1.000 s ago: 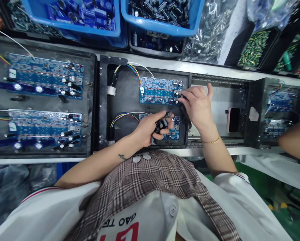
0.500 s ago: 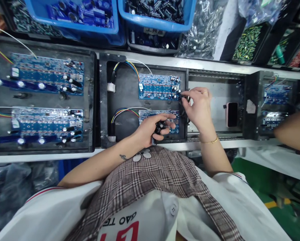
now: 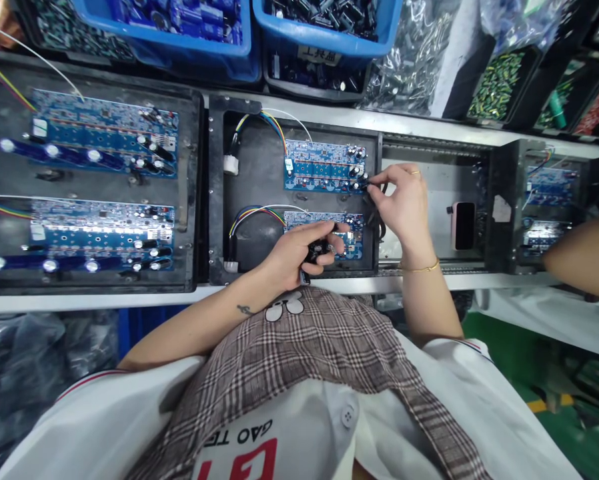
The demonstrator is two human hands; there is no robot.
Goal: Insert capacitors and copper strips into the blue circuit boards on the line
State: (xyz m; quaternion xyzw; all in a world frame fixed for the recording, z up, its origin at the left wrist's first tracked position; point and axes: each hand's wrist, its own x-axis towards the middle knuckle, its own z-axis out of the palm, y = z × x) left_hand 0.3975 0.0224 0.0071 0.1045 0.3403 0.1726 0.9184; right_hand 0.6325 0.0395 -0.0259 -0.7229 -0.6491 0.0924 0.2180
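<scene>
My left hand [image 3: 299, 252] is curled round several black capacitors [image 3: 317, 249], palm up, over the lower blue circuit board [image 3: 353, 248] and hiding part of it. At the right edge of the upper circuit board [image 3: 322, 167], my right hand [image 3: 400, 200] pinches a small black capacitor [image 3: 364, 185] between thumb and forefinger. Whether its leads sit in the board cannot be made out. Both boards lie in a black tray [image 3: 254, 200], with coloured wires [image 3: 278, 127] joined to their left ends.
Blue bins of blue capacitors [image 3: 194, 23] and black capacitors [image 3: 329, 17] stand behind the tray. To the left, another tray [image 3: 187, 200] carries two fitted boards. A pink-edged phone [image 3: 463, 227] lies on the right. Another person's arm [image 3: 584, 257] reaches in at far right.
The trays on the left and in the middle have shifted slightly right and upward in view. My right hand stays at the upper board's right edge, its fingertips slightly higher and further right.
</scene>
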